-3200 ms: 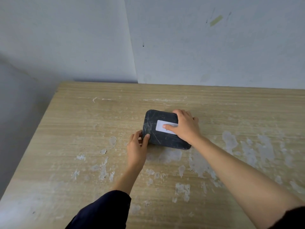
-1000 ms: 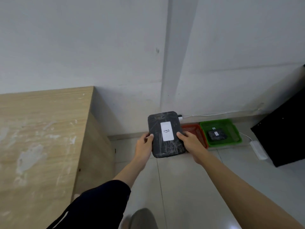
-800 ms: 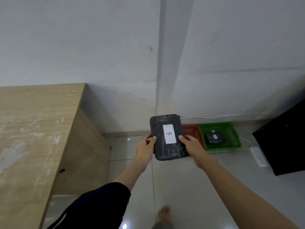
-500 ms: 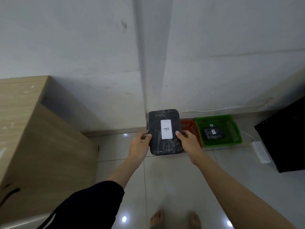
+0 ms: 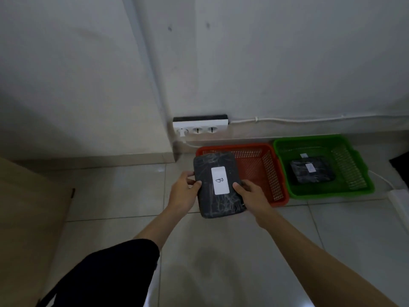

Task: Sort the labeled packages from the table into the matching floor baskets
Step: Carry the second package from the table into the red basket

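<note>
I hold a black wrapped package (image 5: 225, 202) with a white label marked "B" between both hands, above the floor. My left hand (image 5: 183, 192) grips its left edge and my right hand (image 5: 252, 196) grips its right edge. Just behind the package sits a red basket (image 5: 278, 189) on the floor by the wall; its left part is hidden by the package. To its right stands a green basket (image 5: 354, 191) that holds another black package (image 5: 312, 171) with a white label.
A white power strip (image 5: 200, 127) hangs on the wall above the red basket, with a cable running right along the wall. The wooden table's side (image 5: 31, 218) is at the left edge. A white object (image 5: 400, 200) lies on the tiles at far right.
The package was lifted off the table and carried to the right toward the baskets. The view has moved closer and lower; the baskets now appear larger and nearer.
</note>
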A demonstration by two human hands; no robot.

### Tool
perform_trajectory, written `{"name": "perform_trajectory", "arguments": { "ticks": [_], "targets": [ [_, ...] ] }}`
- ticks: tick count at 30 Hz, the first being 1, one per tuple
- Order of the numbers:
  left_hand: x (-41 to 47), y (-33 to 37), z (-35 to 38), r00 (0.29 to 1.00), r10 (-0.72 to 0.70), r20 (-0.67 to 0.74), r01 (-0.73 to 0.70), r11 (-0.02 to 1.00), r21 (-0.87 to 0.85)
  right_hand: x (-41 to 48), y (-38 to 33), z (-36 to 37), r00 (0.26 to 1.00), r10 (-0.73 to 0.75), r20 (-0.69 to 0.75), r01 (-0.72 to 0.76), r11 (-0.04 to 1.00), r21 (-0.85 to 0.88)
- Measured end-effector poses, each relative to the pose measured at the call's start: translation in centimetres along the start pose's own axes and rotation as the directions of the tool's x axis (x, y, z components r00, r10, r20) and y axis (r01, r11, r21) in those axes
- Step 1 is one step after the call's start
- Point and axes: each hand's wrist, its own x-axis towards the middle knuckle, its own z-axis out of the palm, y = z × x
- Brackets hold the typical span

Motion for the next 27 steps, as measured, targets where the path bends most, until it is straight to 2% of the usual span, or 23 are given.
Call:
{"name": "perform_trajectory", "arguments": {
  "ticks": [3,6,12,15,18,21,23,27],
  "targets": [
    [4.3,-4.4,3.4,1.000,0.021,-0.008,-0.021,1.000,0.014,5.4,4.6,0.0,1.000,-0.016,0.010,0.016,1.000,-0.005],
    [8.0,-7.5,6.1,0.995,0.064,-0.073,-0.064,0.998,0.012,10.4,7.2,0.1,0.998,-0.060,0.027,0.060,0.998,0.000],
    [11.3,-10.4,9.9,0.964,0.186,-0.188,-0.183,0.983,0.034,16.3,10.4,0.1,0.994,-0.104,-0.018,0.104,0.994,0.044],
    [11.8,-10.8,11.0,0.931,0.293,-0.218,-0.266,0.953,0.143,17.5,11.4,-0.3,0.996,-0.086,-0.019,0.087,0.994,0.069],
    [12.7,-10.8,11.1,0.853,0.462,-0.242,-0.371,0.864,0.342,18.4,12.1,-0.9,0.998,-0.053,-0.019,0.055,0.994,0.096],
    [13.5,-11.4,10.9,0.783,0.556,-0.280,-0.363,0.773,0.520,18.9,12.7,-1.2,1.000,-0.027,-0.008,0.028,0.994,0.104],
    [14.0,-12.6,11.1,0.811,0.521,-0.265,-0.337,0.788,0.516,19.2,13.2,-1.1,1.000,-0.017,0.003,0.017,0.995,0.095],
    [14.2,-14.8,11.7,0.904,0.393,-0.168,-0.345,0.903,0.254,19.5,14.3,-0.8,1.000,0.004,0.017,-0.005,0.997,0.077]
  ]
}}
